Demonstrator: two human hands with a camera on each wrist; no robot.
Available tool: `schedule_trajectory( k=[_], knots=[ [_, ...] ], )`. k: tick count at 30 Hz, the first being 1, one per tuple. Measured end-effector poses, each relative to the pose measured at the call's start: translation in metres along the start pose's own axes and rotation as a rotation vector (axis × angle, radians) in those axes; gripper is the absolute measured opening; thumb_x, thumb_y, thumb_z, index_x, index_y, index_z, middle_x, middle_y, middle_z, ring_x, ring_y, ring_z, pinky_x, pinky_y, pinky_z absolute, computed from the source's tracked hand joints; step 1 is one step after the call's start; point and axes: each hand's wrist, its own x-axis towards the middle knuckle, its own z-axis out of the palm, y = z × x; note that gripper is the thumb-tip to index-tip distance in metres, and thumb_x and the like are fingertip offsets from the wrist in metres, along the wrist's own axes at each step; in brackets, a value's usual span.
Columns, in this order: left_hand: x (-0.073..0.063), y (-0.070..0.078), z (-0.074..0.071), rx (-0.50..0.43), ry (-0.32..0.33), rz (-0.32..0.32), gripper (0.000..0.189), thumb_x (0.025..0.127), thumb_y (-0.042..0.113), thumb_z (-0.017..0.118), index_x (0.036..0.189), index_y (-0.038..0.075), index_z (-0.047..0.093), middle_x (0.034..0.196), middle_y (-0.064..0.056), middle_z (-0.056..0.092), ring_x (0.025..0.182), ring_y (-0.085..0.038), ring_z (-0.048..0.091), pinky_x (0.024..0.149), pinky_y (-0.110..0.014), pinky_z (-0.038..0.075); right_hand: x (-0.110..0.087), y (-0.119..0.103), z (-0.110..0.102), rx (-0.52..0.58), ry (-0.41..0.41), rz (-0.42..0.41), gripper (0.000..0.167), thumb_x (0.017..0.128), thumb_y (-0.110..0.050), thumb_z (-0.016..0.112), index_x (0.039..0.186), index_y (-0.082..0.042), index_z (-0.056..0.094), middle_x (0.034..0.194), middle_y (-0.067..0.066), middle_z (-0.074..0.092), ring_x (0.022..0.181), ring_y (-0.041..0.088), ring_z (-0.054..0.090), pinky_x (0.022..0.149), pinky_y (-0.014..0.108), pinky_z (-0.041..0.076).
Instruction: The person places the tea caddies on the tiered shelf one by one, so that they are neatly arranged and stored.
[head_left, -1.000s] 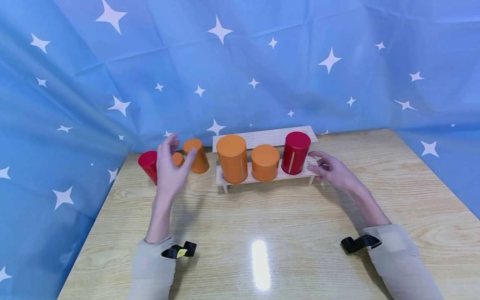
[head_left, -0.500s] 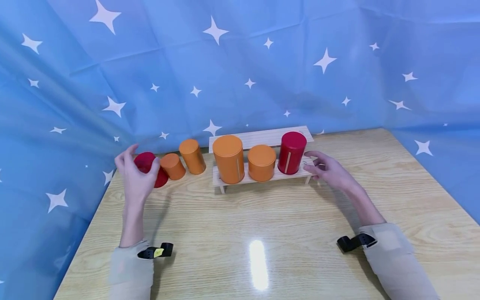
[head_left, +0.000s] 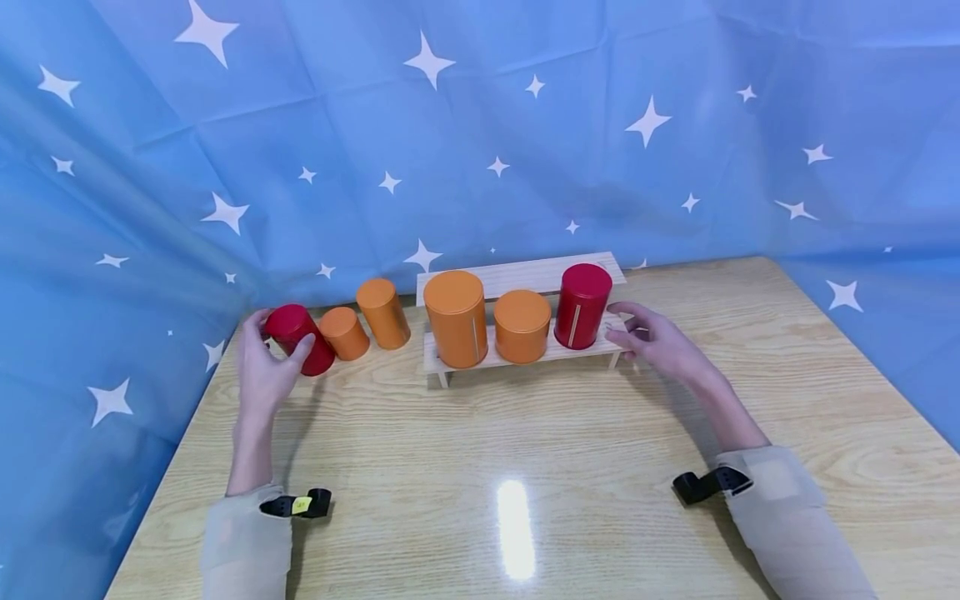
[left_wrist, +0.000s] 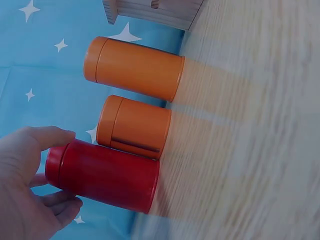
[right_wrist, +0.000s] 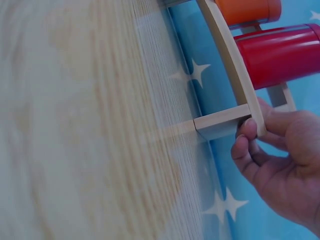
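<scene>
At the far left, my left hand grips a tall red canister near its lid. The left wrist view puts the thumb on one side of the lid and curled fingers on the other; this canister stands on the table. My right hand pinches the right end of a two-tier wooden shelf, its fingertips curled round the lower board just above the leg. On that lower tier stand a large orange canister, a short orange canister and another red canister.
Right of the held canister stand a small orange canister and a taller orange one. A blue star-patterned cloth hangs behind and to the sides of the wooden table. Black camera straps sit on both sleeves.
My left hand has moved left, away from the orange canisters, and come down round the red canister, which now has its lid in my grasp. The right hand stays at the shelf's end.
</scene>
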Motion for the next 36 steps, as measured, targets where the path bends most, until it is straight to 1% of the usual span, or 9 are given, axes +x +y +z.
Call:
schedule_trajectory(
  k=[4,11,12,16,19,22,26,32,36],
  knots=[
    [0.0,-0.003,0.003,-0.043,0.004,0.015,0.078,0.09,0.011,0.075,0.151,-0.002,0.029,0.146,-0.023,0.043,0.128,-0.039,0.044,0.106,-0.056,0.039,0.0,0.0,0.0,-0.005,0.001,-0.003,0.062,0.102,-0.025,0.063,0.152,-0.003,0.037,0.102,0.02,0.053,0.084,0.035,0.063,0.069,0.035,0.057],
    [0.001,-0.01,0.005,-0.074,0.021,-0.035,0.073,0.092,0.013,0.073,0.151,-0.002,0.032,0.145,-0.022,0.046,0.128,-0.037,0.047,0.109,-0.053,0.04,-0.001,-0.004,0.0,-0.016,-0.009,-0.012,0.061,0.102,-0.02,0.062,0.153,0.001,0.035,0.102,0.021,0.054,0.084,0.035,0.063,0.068,0.036,0.057],
    [0.002,-0.011,0.006,-0.077,0.02,-0.038,0.073,0.092,0.014,0.074,0.151,-0.002,0.034,0.144,-0.022,0.047,0.127,-0.037,0.047,0.109,-0.052,0.041,-0.003,-0.01,0.0,-0.015,-0.012,-0.01,0.061,0.102,-0.018,0.062,0.152,0.002,0.034,0.102,0.021,0.054,0.084,0.036,0.063,0.068,0.036,0.057],
    [0.003,-0.014,0.008,-0.098,0.028,-0.035,0.07,0.092,0.015,0.075,0.148,-0.003,0.038,0.142,-0.021,0.05,0.125,-0.036,0.051,0.107,-0.053,0.044,-0.003,-0.008,-0.001,-0.013,-0.009,-0.005,0.06,0.102,-0.016,0.061,0.153,0.003,0.034,0.101,0.02,0.054,0.084,0.036,0.062,0.067,0.036,0.056],
    [0.003,-0.014,0.01,-0.102,0.061,-0.029,0.068,0.091,0.014,0.076,0.146,-0.004,0.041,0.14,-0.022,0.051,0.123,-0.037,0.054,0.105,-0.053,0.045,0.0,0.001,-0.001,-0.011,-0.004,-0.008,0.061,0.102,-0.018,0.063,0.153,0.0,0.035,0.102,0.02,0.054,0.084,0.034,0.063,0.068,0.035,0.056],
    [0.002,-0.014,0.013,-0.092,0.103,-0.018,0.066,0.09,0.015,0.077,0.144,-0.004,0.044,0.137,-0.022,0.053,0.12,-0.037,0.056,0.105,-0.052,0.046,0.001,0.002,-0.001,-0.013,-0.004,-0.004,0.061,0.102,-0.018,0.063,0.153,0.0,0.035,0.103,0.02,0.054,0.085,0.035,0.063,0.069,0.036,0.057],
    [0.0,-0.011,0.014,-0.083,0.156,0.009,0.066,0.089,0.017,0.078,0.143,-0.003,0.046,0.135,-0.019,0.054,0.117,-0.032,0.055,0.104,-0.048,0.047,0.0,0.001,0.0,-0.014,-0.003,-0.007,0.061,0.102,-0.018,0.062,0.153,0.0,0.034,0.103,0.02,0.054,0.084,0.034,0.063,0.069,0.036,0.057],
    [-0.004,0.003,0.01,-0.088,0.244,0.062,0.068,0.088,0.022,0.08,0.145,0.003,0.048,0.137,-0.012,0.053,0.119,-0.023,0.053,0.102,-0.038,0.048,-0.001,-0.001,0.001,-0.008,0.0,-0.014,0.061,0.101,-0.021,0.064,0.152,0.0,0.036,0.103,0.02,0.053,0.083,0.033,0.063,0.069,0.035,0.057],
    [-0.005,0.014,0.007,-0.098,0.306,0.118,0.068,0.086,0.022,0.082,0.144,0.006,0.051,0.137,-0.01,0.054,0.119,-0.02,0.053,0.1,-0.033,0.048,0.0,0.0,0.002,-0.01,0.009,-0.014,0.06,0.101,-0.022,0.063,0.151,-0.001,0.038,0.102,0.02,0.053,0.082,0.033,0.063,0.069,0.035,0.057]
  ],
)
